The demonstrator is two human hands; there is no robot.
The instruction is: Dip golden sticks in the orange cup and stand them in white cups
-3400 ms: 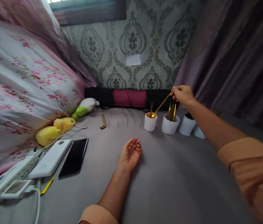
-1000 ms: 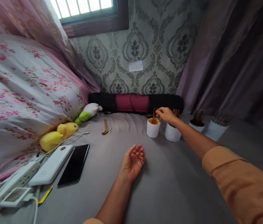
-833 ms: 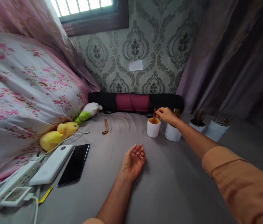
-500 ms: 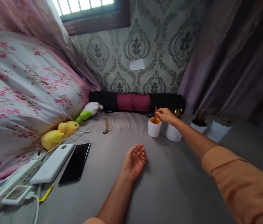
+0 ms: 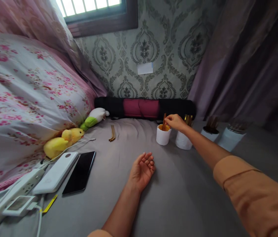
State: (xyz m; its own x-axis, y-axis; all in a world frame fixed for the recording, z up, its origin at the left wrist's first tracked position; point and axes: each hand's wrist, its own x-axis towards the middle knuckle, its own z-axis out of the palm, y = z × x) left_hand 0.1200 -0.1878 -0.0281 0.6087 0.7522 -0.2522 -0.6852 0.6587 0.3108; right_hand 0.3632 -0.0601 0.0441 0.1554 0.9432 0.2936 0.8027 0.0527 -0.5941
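My left hand rests palm up on the grey sheet, fingers loosely curled and apart, holding nothing. My right hand reaches over the nearest white cup, its fingers pinched at the top of the gold utensils standing in that cup. A second white cup with gold utensils stands just right of it, partly behind my wrist. Two more white cups stand further right. A pair of gold utensils lies loose on the sheet to the left.
A black phone, a white power bank and a power strip with cables lie at the left. Yellow and green-white plush toys lean against the floral bedding. A black and maroon bolster lines the wall.
My right hand has lowered from above the cups, where it held a gold spoon by its end, down to the first cup's rim. The left hand has stayed still.
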